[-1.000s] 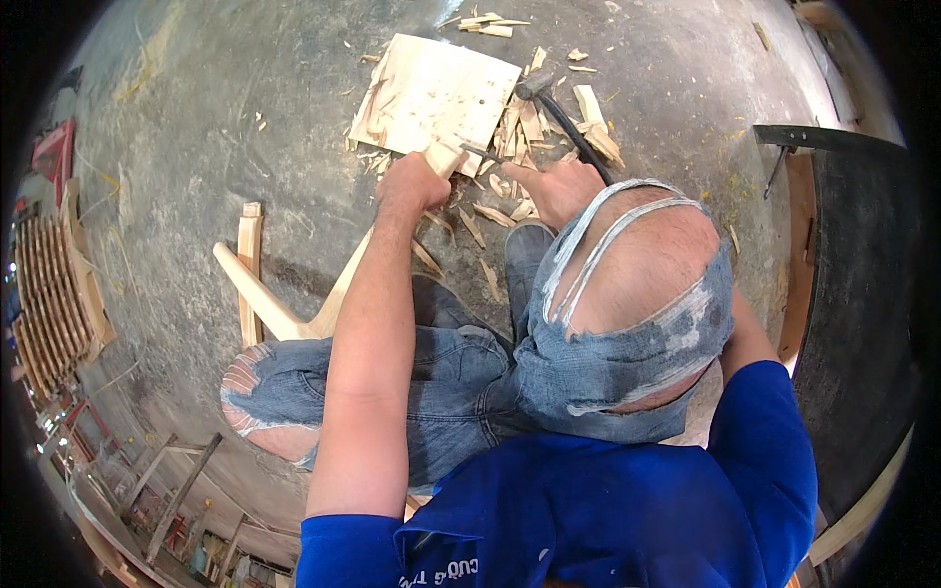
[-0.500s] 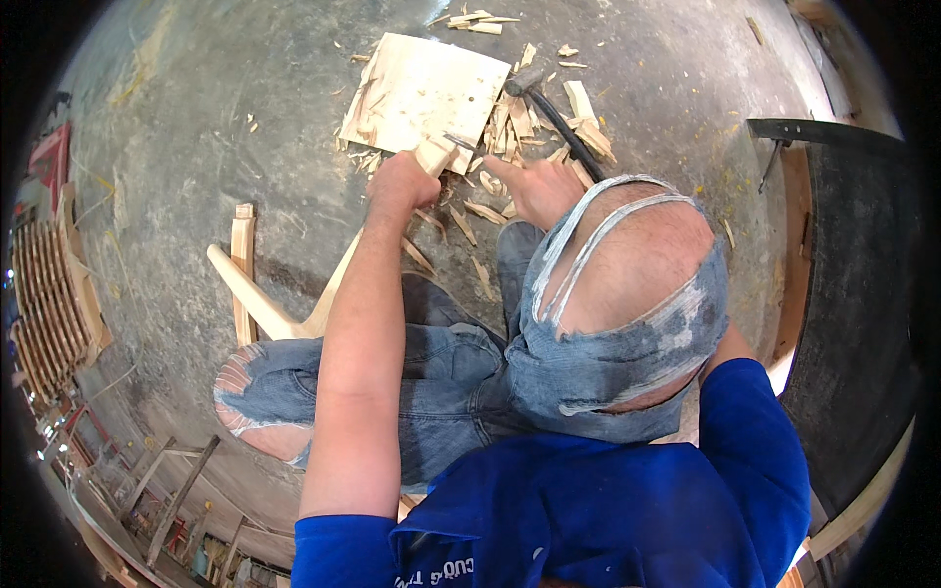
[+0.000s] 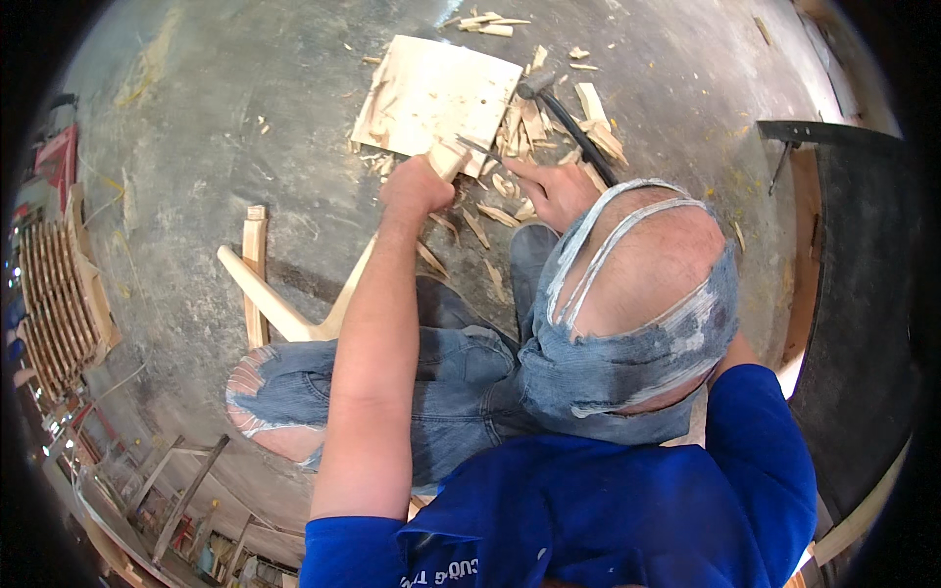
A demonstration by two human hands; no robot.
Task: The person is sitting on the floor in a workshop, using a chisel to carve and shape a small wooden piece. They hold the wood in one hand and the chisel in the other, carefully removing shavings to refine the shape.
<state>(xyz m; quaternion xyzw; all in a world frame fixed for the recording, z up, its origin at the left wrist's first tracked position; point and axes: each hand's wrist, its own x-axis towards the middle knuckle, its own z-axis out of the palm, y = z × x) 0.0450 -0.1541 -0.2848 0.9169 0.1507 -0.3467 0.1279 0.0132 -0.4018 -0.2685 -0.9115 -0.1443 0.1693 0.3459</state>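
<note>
My left hand (image 3: 417,186) is closed around the upper end of an angled, V-shaped wooden piece (image 3: 284,316). This end rests over the near edge of a pale square board (image 3: 431,83) on the floor. Part of the piece is hidden behind my left forearm. In my right hand (image 3: 559,191) is a chisel (image 3: 478,148), its thin metal blade pointing left at the held wood end. My index finger lies along the tool, and its handle is hidden in my grip.
A hammer (image 3: 569,122) with a black handle lies right of the board among wood chips (image 3: 534,118). A straight wooden bar (image 3: 255,274) lies at left under the V-piece. Stacked slatted wood (image 3: 64,294) stands far left. A large black panel (image 3: 863,294) stands at right.
The whole view has shifted slightly, so everything sits a little farther right. Slightly more of the chisel blade shows ahead of my right fingers. Both hands keep their grips.
</note>
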